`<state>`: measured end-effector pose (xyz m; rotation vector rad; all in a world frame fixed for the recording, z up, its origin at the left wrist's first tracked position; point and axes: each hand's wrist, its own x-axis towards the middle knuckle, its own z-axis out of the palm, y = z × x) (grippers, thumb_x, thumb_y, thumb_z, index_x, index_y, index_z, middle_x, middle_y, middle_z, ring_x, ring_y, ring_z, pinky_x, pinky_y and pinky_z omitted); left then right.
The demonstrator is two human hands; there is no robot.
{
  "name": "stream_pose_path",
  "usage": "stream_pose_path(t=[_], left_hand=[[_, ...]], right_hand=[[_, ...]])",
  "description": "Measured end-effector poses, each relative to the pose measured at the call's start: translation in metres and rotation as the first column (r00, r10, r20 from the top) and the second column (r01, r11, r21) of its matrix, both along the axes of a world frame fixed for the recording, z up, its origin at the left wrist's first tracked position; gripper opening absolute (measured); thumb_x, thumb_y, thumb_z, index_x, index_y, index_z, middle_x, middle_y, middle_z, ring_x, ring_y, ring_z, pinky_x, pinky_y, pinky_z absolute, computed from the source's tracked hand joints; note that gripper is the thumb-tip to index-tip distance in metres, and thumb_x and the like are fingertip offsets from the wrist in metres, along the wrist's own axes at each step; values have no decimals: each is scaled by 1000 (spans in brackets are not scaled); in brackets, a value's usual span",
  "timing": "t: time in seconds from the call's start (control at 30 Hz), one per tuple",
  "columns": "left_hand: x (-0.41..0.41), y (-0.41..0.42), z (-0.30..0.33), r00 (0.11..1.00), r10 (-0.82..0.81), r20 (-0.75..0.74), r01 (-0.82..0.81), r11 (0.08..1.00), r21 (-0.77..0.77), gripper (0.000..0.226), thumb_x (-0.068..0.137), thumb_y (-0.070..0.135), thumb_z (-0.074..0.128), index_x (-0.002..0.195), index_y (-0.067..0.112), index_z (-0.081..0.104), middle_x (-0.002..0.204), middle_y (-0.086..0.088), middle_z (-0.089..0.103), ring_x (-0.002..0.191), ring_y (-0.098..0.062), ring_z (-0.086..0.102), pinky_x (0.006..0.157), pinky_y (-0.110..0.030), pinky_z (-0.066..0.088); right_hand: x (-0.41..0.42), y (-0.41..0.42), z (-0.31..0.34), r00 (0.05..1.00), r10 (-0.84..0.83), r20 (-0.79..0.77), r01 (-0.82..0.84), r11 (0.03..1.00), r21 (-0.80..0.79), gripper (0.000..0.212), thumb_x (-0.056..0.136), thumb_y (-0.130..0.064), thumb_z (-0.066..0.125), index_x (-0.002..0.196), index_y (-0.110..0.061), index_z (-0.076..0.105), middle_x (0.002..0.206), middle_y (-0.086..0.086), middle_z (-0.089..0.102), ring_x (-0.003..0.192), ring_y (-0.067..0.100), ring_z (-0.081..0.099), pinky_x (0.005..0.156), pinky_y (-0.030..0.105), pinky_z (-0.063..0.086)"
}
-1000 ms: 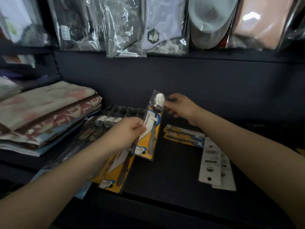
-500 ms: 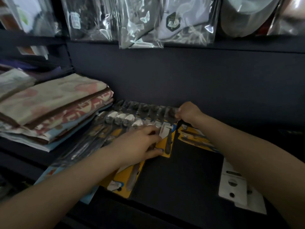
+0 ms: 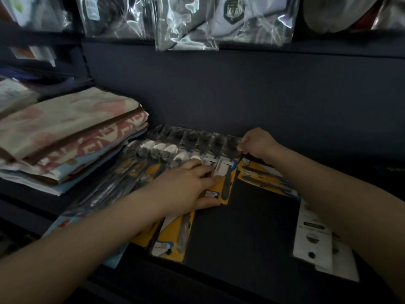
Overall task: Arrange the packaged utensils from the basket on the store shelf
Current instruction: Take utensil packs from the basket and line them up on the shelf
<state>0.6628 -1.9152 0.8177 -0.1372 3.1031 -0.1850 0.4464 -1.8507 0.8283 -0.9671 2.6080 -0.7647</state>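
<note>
A yellow-carded spoon pack [image 3: 226, 183] lies flat on the dark shelf [image 3: 247, 220], at the right end of a fanned row of several spoon packs [image 3: 175, 148]. My left hand [image 3: 188, 189] presses down on the pack's lower half, thumb along its bottom edge. Pinching the top end of that pack near the back wall is my right hand [image 3: 256, 143]. Another yellow pack [image 3: 173, 235] lies nearer the front edge, partly under my left forearm. More yellow packs [image 3: 260, 174] lie under my right wrist. The basket is out of view.
Folded cloths [image 3: 70, 132] are stacked at the left on the shelf. White carded packs [image 3: 315, 240] lie at the right front. Bagged goods [image 3: 186, 20] hang from the shelf above. The back wall stands close behind the spoon row.
One second ago both hands held the spoon pack upright above the shelf. It has since been laid flat at the end of the row, and both hands rest on it.
</note>
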Motion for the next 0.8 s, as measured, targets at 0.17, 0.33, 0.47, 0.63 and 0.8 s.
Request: stream_pose_path(t=[0.17,0.33,0.47,0.63,0.8], left_hand=[[1,-3,0,999,-15,39,15,1000,11,68,86,61,27,145,27,20,154,2,18,141,-20,8,112,-41,27],[4,-8,3,999,-27,38,26,999,27,66,89,55,36,146,29,15,156,3,5,142,-17,8,112,-38,30],[5,-9,7,998,-55,42,55,998,10,68,89,56,37,146,28,13,157,4,4,142,-17,10,112,-37,29],[5,-2,22,987,-157,-46,159,987,37,64,88,56,35,144,29,21,156,5,10,141,-15,17,112,-33,28],[-9,28,29,951,-291,-104,296,955,33,51,91,48,40,137,26,38,150,5,25,131,-16,35,105,-35,38]], right_hand=[[-1,-2,-9,997,-68,28,70,995,-77,17,86,-18,65,85,-1,64,85,11,62,79,23,59,65,28,44],[6,7,5,985,27,-170,-8,993,115,40,88,-36,60,60,-12,43,65,3,46,57,14,44,47,27,30],[18,42,31,950,220,-223,-145,940,307,37,90,-37,56,108,-5,62,108,9,62,95,23,59,79,34,48],[27,105,53,966,229,-119,-145,862,485,53,88,-38,60,135,-17,45,139,2,48,123,20,47,102,30,37],[27,144,35,976,-109,-187,174,909,379,69,80,-43,68,134,-7,44,137,13,49,121,27,50,97,32,43]])
